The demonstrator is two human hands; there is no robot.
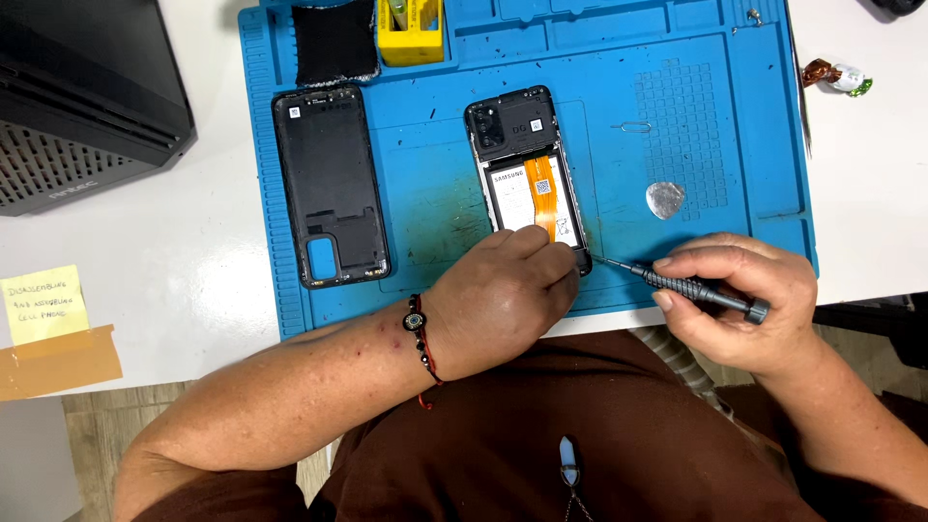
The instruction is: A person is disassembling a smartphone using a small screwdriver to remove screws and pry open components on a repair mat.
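While a black box-shaped device (82,92) stands at the far left of the white surface (208,242), a yellow sticky note (41,304) and a strip of brown tape (60,360) lie below it near the edge. Next comes the blue work mat (735,164), which covers the middle of the surface. On its left part lies the black back cover (331,184) of a phone, inner side up, and above it a dark cloth pad (333,41) beside a yellow tool holder (411,31). In the middle of the mat lies the opened phone (517,174), with its battery and an orange flat cable visible. The left hand (503,300), with a beaded bracelet on the wrist, rests on the lower end of the phone, its fingers curled and pressing on it. To the right, the right hand (744,300) pinches a small dark screwdriver (691,288) between thumb and fingers; the thin tip points left and reaches the lower right corner of the phone. Above this hand, a silver pick (665,199) and a thin pin tool (635,127) lie on the mat, well apart from the phone. At the far right, a crumpled sweet wrapper (836,76) lies on the white surface.
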